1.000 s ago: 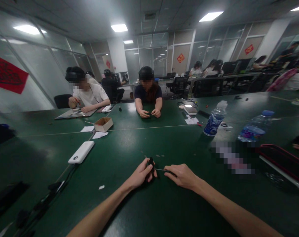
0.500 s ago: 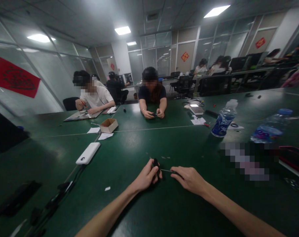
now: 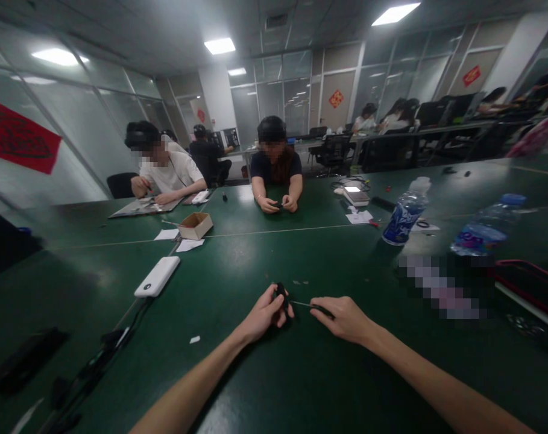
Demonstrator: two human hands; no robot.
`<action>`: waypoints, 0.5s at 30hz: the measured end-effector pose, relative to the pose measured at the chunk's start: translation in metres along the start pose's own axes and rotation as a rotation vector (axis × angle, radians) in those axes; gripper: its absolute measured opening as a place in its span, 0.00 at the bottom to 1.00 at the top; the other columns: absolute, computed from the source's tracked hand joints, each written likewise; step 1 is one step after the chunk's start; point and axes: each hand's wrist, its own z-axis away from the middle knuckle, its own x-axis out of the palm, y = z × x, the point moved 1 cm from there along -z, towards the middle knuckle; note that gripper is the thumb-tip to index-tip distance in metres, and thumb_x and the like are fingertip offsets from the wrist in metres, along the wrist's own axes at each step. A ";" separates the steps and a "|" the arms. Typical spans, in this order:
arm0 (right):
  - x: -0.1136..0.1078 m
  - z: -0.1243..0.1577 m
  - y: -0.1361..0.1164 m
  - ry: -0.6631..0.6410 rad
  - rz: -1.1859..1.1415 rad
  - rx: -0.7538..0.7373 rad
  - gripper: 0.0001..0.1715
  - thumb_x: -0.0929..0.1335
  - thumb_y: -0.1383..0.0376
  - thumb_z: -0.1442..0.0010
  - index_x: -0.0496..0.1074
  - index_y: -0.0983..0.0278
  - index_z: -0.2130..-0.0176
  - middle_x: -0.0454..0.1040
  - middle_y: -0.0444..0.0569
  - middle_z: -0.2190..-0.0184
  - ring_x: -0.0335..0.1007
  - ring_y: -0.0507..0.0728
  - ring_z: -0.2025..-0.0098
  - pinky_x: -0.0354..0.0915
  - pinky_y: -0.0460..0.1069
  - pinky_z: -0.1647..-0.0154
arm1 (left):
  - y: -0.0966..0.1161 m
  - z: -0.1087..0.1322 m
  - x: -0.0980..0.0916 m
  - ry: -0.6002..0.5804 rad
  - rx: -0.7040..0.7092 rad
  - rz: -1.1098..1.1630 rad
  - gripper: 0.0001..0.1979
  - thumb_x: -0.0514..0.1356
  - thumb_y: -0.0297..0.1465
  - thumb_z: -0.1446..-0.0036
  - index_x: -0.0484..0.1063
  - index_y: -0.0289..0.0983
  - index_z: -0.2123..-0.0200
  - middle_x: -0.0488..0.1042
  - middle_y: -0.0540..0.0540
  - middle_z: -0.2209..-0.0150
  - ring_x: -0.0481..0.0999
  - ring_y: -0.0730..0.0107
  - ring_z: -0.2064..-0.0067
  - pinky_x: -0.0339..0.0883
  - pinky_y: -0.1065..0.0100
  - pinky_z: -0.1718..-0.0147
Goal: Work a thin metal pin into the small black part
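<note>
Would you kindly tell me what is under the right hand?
A thin dark tool pokes out from under the right hand toward the small black part in the left hand; its handle end is covered.

No text can be read: the red banner (image 3: 15,135), the red diamond sign (image 3: 336,98) and the bottle label (image 3: 398,224) are too blurred

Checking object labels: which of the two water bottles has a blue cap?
The water bottle farther right; its cap is blue. The other bottle, nearer the table's middle, has a pale top.
</note>
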 end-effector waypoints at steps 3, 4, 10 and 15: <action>-0.002 -0.001 0.000 -0.034 0.007 0.000 0.19 0.57 0.59 0.33 0.72 0.66 0.57 0.75 0.49 0.68 0.71 0.51 0.71 0.67 0.45 0.70 | 0.001 0.001 0.001 0.001 0.001 -0.025 0.19 0.53 0.46 0.41 0.57 0.36 0.60 0.72 0.48 0.71 0.63 0.81 0.81 0.49 0.76 0.82; -0.002 -0.001 -0.001 -0.043 0.009 0.002 0.19 0.57 0.59 0.33 0.72 0.66 0.57 0.75 0.49 0.68 0.71 0.51 0.71 0.66 0.45 0.70 | 0.002 0.002 0.001 0.001 0.002 -0.033 0.19 0.53 0.47 0.41 0.57 0.36 0.60 0.72 0.48 0.71 0.63 0.81 0.81 0.49 0.76 0.82; -0.001 -0.001 0.000 -0.048 0.035 0.001 0.18 0.58 0.59 0.33 0.71 0.66 0.57 0.75 0.49 0.68 0.71 0.51 0.70 0.66 0.45 0.69 | 0.007 0.004 0.005 -0.025 0.012 -0.120 0.19 0.51 0.46 0.40 0.57 0.36 0.59 0.71 0.48 0.71 0.62 0.80 0.80 0.49 0.76 0.82; -0.002 -0.001 -0.002 -0.063 0.067 -0.018 0.18 0.57 0.59 0.32 0.71 0.66 0.58 0.74 0.49 0.70 0.71 0.52 0.71 0.65 0.45 0.70 | 0.008 0.004 0.007 -0.035 0.034 -0.214 0.17 0.49 0.45 0.38 0.56 0.36 0.59 0.71 0.48 0.71 0.62 0.81 0.80 0.50 0.76 0.82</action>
